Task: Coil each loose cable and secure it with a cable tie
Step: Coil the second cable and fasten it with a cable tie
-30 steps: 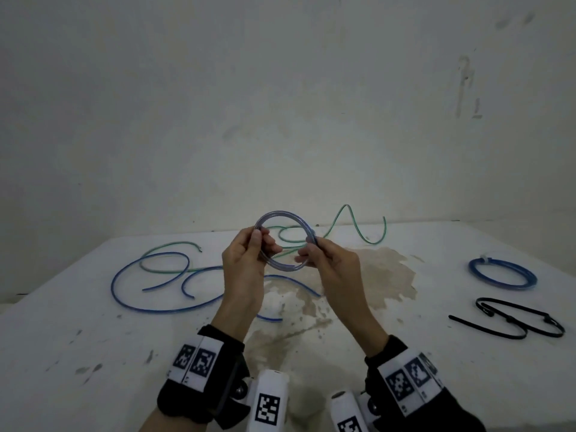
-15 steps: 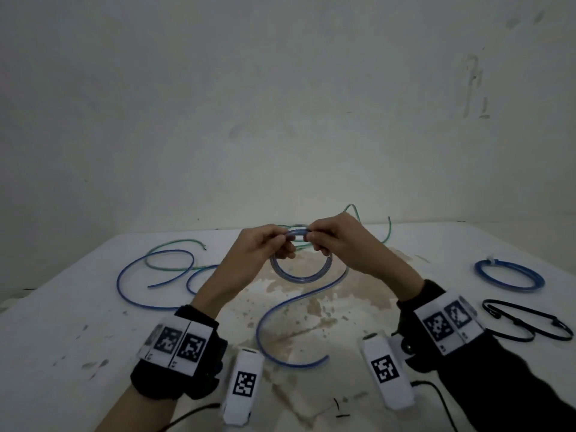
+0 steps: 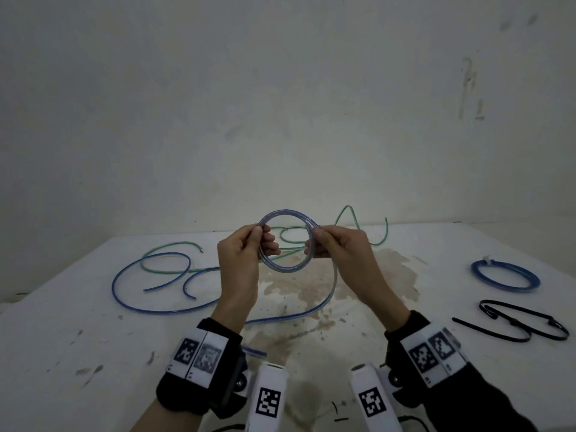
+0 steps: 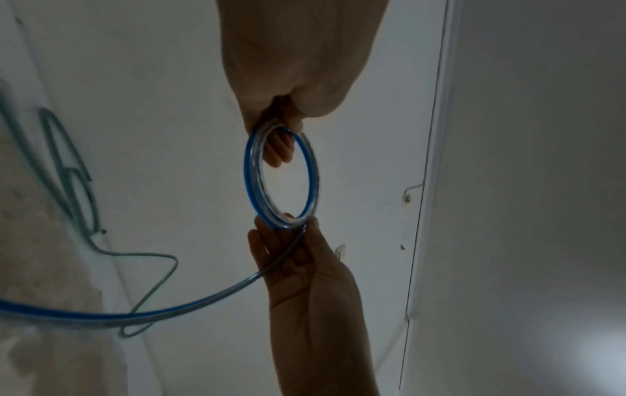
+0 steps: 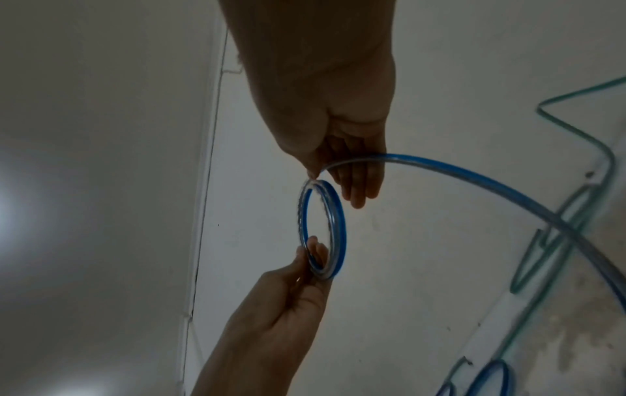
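A clear cable with a blue core is wound into a small coil (image 3: 285, 241) held upright above the table. My left hand (image 3: 260, 241) pinches the coil's left side, my right hand (image 3: 314, 241) pinches its right side. In the left wrist view the coil (image 4: 281, 179) hangs between both hands. The cable's loose tail (image 3: 311, 310) drops from the right hand onto the table and runs left behind my left wrist. The right wrist view shows the coil (image 5: 323, 230) and the tail (image 5: 491, 187) arching away to the right.
On the white table (image 3: 78, 353) lie another loose blue cable (image 3: 149, 282) and a green cable (image 3: 358, 226) behind the hands. At the right sit a tied blue coil (image 3: 505, 275) and black cable ties (image 3: 523, 322). A brown stain (image 3: 311, 285) marks the middle.
Half a second ago both hands met at the coil's top, farther out over the table. Now they hold its opposite sides, closer and upright, and the tail on the table is shorter.
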